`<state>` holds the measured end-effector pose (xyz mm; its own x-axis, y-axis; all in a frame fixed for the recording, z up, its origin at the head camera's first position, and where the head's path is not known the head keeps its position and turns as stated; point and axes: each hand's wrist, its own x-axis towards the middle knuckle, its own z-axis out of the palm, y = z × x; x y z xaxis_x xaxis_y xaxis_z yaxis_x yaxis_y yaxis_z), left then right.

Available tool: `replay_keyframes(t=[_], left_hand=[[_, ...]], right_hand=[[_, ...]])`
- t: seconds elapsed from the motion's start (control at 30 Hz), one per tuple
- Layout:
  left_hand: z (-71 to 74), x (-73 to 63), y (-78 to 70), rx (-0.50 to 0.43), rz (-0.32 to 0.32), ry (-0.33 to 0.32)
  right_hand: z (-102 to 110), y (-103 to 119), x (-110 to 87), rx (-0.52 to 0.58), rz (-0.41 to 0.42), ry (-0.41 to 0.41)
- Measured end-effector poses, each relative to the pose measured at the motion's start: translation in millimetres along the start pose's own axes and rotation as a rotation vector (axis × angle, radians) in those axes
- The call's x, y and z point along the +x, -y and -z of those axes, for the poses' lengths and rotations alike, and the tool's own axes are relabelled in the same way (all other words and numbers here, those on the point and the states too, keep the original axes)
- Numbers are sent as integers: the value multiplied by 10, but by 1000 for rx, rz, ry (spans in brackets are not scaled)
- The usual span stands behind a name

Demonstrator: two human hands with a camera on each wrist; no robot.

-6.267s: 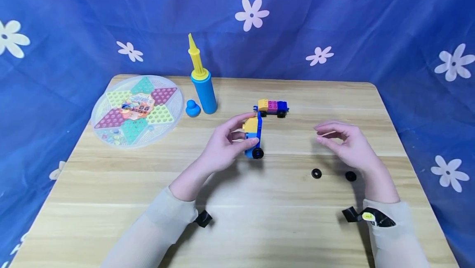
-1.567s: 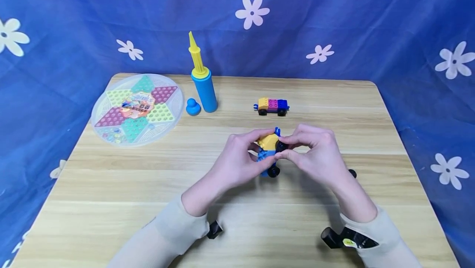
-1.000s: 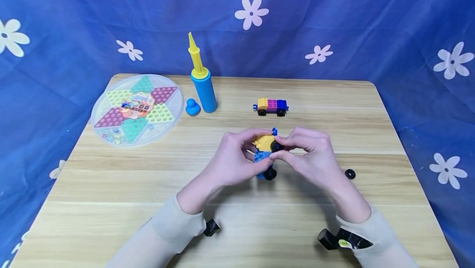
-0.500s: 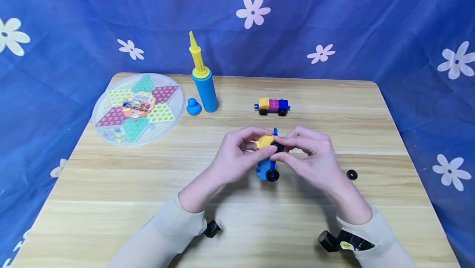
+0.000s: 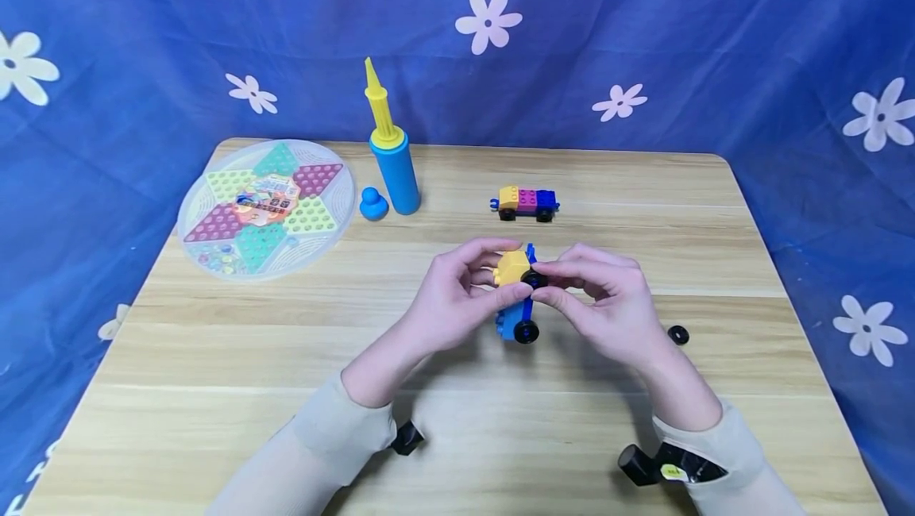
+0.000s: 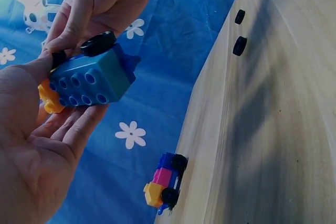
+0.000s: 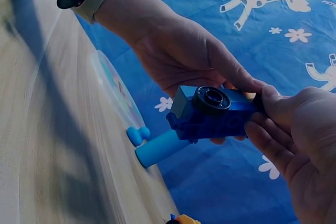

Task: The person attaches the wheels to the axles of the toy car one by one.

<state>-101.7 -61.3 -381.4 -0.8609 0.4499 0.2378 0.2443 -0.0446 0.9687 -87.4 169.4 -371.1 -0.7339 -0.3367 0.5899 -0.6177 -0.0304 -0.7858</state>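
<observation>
My left hand (image 5: 450, 294) grips a toy block car (image 5: 511, 268) above the table, yellow and light blue bricks on a dark blue base. Its studs face left in the head view. A black wheel (image 5: 526, 332) sits on the car's near end. Thumb and fingers of my right hand (image 5: 608, 302) pinch another black wheel (image 5: 534, 279) against the far end, where my left thumb also touches it. In the right wrist view my right hand (image 7: 310, 140) mostly hides that wheel. The left wrist view shows the light blue studded brick (image 6: 86, 80) from above.
Two loose wheels (image 6: 240, 45) lie on the table; the head view shows one wheel (image 5: 678, 335). Behind stands another block car (image 5: 526, 200). At left are a blue-yellow pump (image 5: 395, 171), a small blue knobbed piece (image 5: 373, 205) and a round star-patterned game board (image 5: 266, 262).
Since the earliest frame, my right hand has come left to the car with a wheel. The held car has moved right. Over the last second my left thumb has shifted onto the wheel.
</observation>
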Motion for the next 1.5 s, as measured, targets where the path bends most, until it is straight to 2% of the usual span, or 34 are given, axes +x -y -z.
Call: replay_keyframes(t=[0.4, 0.6, 0.7, 0.87, 1.07, 1.2, 1.37, 1.5], left_hand=[[32, 16, -2, 24, 40, -18], [66, 8, -13, 125, 47, -20], [92, 5, -12, 191, 18, -8], [124, 14, -11, 268, -63, 4], [141, 30, 6, 304, -142, 12], [141, 32, 18, 294, -162, 23], [123, 35, 16, 276, -170, 31], [109, 42, 17, 304, -173, 24]], right_hand=[[24, 17, -18, -49, -79, -10], [31, 4, -26, -40, -93, 12], [32, -4, -30, -32, -84, 24], [39, -17, -31, -28, -39, 49], [44, 16, -18, -62, -44, 59], [26, 43, 2, -122, -45, 65], [-30, 66, 35, -248, -25, 81], [-86, 66, 61, -329, -36, 88]])
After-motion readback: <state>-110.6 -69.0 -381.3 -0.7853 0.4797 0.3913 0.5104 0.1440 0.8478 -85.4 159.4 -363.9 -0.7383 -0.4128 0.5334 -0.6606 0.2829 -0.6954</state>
